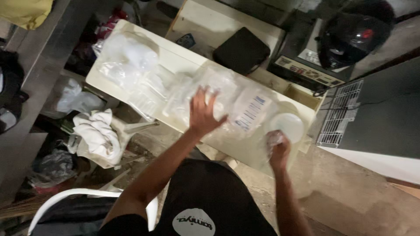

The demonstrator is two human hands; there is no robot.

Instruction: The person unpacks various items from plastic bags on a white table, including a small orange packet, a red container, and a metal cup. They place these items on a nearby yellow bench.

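On the cream worktop (258, 150): clear plastic bags, light, limp, slippery.
Left hand (202, 114) fingers spread on a bag (227, 94); right hand (278, 150) seemingly clenched on crumpled film (274, 138).

A cluttered storeroom or back workroom, seen from above. A cream worktop (183, 57) carries heaps of clear plastic bags (127, 57) and a round white lid (287, 126). At the far right, a black motorcycle helmet (354, 37) rests on an electronic machine (306, 70), beside a grey cabinet (385, 113) with a wire grille. The bare concrete floor (341, 196) holds rags (98, 135) and a white plastic chair (65, 203) at near left.
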